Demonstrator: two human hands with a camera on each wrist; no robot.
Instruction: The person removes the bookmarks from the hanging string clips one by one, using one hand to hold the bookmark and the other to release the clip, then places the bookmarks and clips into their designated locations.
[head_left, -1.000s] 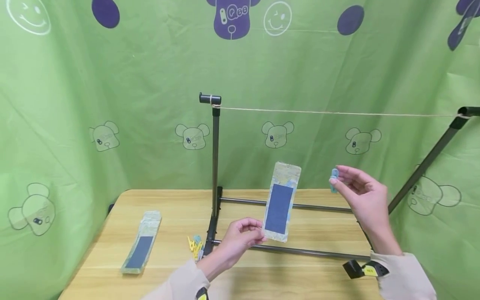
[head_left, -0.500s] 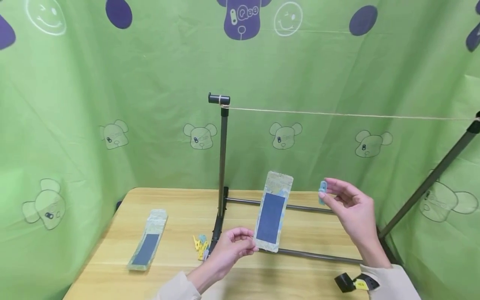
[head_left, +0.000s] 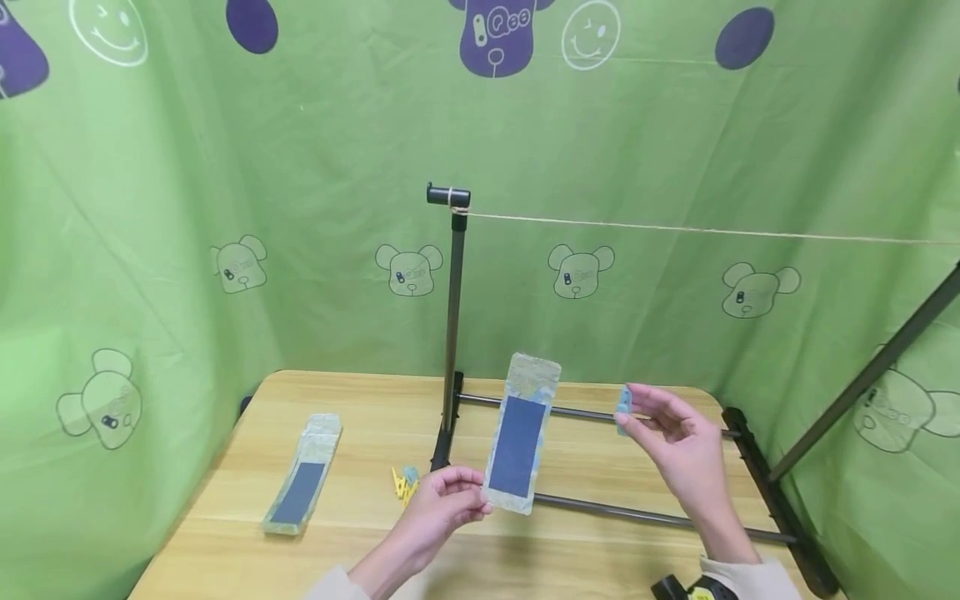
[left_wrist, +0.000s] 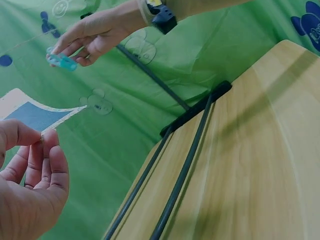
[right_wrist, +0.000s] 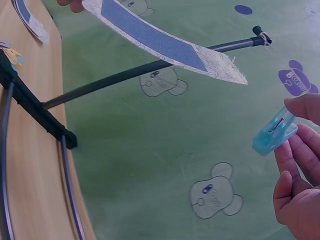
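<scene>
My left hand [head_left: 442, 510] pinches the lower left corner of a long patterned strip with a dark blue panel [head_left: 517, 446]. The strip is held up over the table, leaning slightly right at its top; in the right wrist view the same strip [right_wrist: 155, 37] bows along its length. To its right, my right hand [head_left: 686, 454] pinches a light blue clothespin [head_left: 623, 408] between thumb and fingertips. Seen from the right wrist, the clothespin [right_wrist: 274, 131] is translucent with a metal spring. Strip and clothespin are apart, both below the string [head_left: 675, 228].
A second strip with a blue panel [head_left: 298, 492] lies on the wooden table [head_left: 217, 546] at left. Several yellow and blue clothespins [head_left: 405, 485] lie by the black frame's left foot, partly behind the left hand. The string runs from the frame's left post [head_left: 454, 325]; a green curtain [head_left: 322, 150] hangs behind.
Both hands have moved lower and left in the head view, carrying the strip and the clothespin, which are now a little closer together. The head view has turned slightly right.
</scene>
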